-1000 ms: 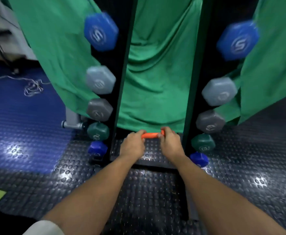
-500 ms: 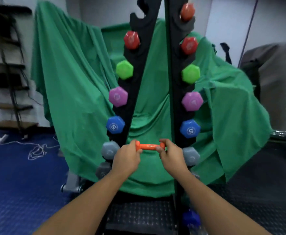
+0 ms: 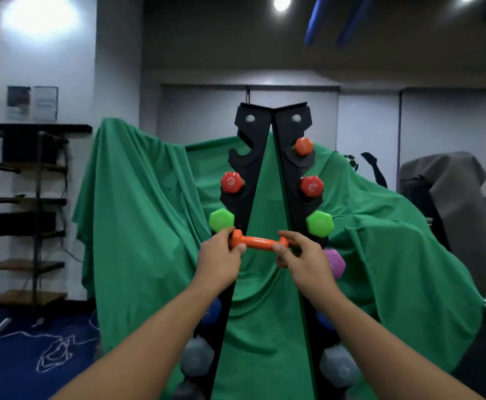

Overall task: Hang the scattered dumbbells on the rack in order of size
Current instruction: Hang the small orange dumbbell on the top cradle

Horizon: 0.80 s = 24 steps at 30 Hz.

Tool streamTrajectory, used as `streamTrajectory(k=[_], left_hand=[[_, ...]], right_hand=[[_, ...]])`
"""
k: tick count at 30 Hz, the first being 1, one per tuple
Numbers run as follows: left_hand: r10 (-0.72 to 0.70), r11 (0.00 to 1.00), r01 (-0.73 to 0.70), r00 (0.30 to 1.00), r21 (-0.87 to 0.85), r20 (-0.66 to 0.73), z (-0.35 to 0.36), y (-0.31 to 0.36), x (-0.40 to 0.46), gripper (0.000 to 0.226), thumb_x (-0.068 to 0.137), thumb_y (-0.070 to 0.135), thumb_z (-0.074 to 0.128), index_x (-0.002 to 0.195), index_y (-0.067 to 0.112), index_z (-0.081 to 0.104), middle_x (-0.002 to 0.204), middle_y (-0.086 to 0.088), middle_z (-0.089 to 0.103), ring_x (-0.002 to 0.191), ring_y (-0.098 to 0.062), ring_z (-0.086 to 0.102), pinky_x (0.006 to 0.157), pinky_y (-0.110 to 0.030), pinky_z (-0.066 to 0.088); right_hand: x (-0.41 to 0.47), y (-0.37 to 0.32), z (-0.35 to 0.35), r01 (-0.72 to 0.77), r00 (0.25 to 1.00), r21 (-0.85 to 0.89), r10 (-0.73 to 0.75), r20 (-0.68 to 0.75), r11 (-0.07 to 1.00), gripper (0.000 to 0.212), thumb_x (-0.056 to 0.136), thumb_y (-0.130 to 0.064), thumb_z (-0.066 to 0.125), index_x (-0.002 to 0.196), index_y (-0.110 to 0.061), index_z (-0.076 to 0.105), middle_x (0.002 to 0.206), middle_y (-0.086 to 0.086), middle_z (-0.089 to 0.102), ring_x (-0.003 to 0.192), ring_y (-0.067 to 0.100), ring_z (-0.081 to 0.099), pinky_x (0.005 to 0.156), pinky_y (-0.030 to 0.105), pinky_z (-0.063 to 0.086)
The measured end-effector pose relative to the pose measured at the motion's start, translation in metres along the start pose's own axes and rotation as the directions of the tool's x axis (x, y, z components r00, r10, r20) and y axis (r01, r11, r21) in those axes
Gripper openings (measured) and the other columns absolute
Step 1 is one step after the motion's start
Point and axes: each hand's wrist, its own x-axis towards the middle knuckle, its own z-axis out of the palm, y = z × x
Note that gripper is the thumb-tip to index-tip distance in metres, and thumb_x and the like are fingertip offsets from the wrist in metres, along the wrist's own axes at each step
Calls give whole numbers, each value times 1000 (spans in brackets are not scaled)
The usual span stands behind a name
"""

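I hold a small orange dumbbell [image 3: 257,242] level in front of the black A-frame rack [image 3: 273,131]. My left hand [image 3: 220,259] grips its left end and my right hand [image 3: 304,259] grips its right end. It sits at the height of the lime green dumbbells [image 3: 221,220]. Above them on the rack hang red dumbbells [image 3: 231,182] and one orange dumbbell [image 3: 303,146] on the upper right. The upper left hook [image 3: 240,158] is bare. Purple [image 3: 335,264], blue and grey dumbbells hang lower, partly hidden by my arms.
A green cloth [image 3: 138,226] drapes behind the rack. A dark shelving unit [image 3: 25,203] stands at the left, with white cord [image 3: 54,350] on the blue floor. A grey-covered machine [image 3: 449,197] stands at the right.
Both hands have lifted the orange dumbbell from near the rack's base up to the green dumbbells' height. My view has tilted up from the floor to the rack's top.
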Motion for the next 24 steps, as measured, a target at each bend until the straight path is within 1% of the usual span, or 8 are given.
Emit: streamTrajectory(k=[4, 7, 10, 13, 16, 18, 21, 24], left_hand=[[-1, 996, -9, 995, -94, -104, -29, 23, 36, 31, 97, 28, 68, 127, 25, 70, 104, 1, 75, 98, -21, 68, 93, -33, 52], [23, 992, -44, 984, -114, -174, -48, 38, 60, 31, 98, 27, 67, 129, 25, 70, 105, 1, 73, 98, -19, 66, 90, -33, 50], [6, 978, -47, 980, -203, -200, -62, 48, 85, 32, 98, 22, 66, 129, 25, 70, 101, 3, 73, 93, -15, 68, 82, -30, 52], [2, 968, -62, 971, -242, -238, -70, 50, 110, 31, 94, 20, 71, 123, 30, 74, 104, 8, 74, 98, -15, 69, 95, -37, 56], [8, 957, -86, 962, -275, -273, -73, 49, 137, 27, 91, 15, 74, 112, 32, 78, 95, 13, 74, 94, -9, 69, 90, -31, 57], [11, 953, -98, 956, -285, -292, -71, 49, 156, 26, 92, 14, 73, 109, 33, 78, 92, 14, 74, 92, -6, 69, 85, -27, 56], [7, 948, -107, 948, -300, -319, -65, 51, 183, 27, 93, 14, 71, 109, 34, 78, 90, 15, 74, 89, -6, 69, 83, -27, 55], [-19, 938, -88, 952, -334, -305, -59, 51, 213, 26, 92, 14, 72, 107, 33, 79, 91, 11, 75, 86, -14, 72, 82, -35, 61]], right_hand=[[30, -35, -1, 16, 997, 219, -31, 66, 976, 41, 99, -9, 68, 136, -25, 65, 109, -6, 72, 86, 19, 78, 93, 50, 61], [52, -57, 2, 41, 993, 308, -73, 93, 950, 45, 100, -2, 63, 139, -25, 64, 116, -5, 71, 95, 23, 78, 102, 49, 56], [74, -74, 6, 81, 990, 305, -113, 90, 949, 44, 101, -3, 63, 134, -32, 68, 110, -2, 76, 95, 22, 78, 102, 55, 55], [95, -83, 14, 128, 986, 256, -150, 68, 958, 44, 97, -8, 67, 125, -42, 69, 97, 1, 80, 88, 29, 77, 92, 60, 58], [113, -93, 20, 193, 979, 168, -200, 25, 967, 41, 93, -16, 75, 124, -40, 67, 91, 4, 79, 79, 40, 73, 70, 49, 59], [125, -101, 23, 240, 971, 98, -240, -16, 966, 38, 92, -16, 77, 123, -34, 68, 91, -1, 78, 67, 14, 68, 61, 30, 52], [144, -112, 29, 314, 948, -11, -314, -53, 949, 34, 92, -15, 78, 122, -29, 71, 94, -9, 75, 72, -3, 64, 67, 11, 47], [167, -118, 35, 372, 921, -131, -383, -73, 919, 34, 90, -17, 79, 121, -29, 74, 97, -10, 73, 83, 1, 66, 83, 22, 55]])
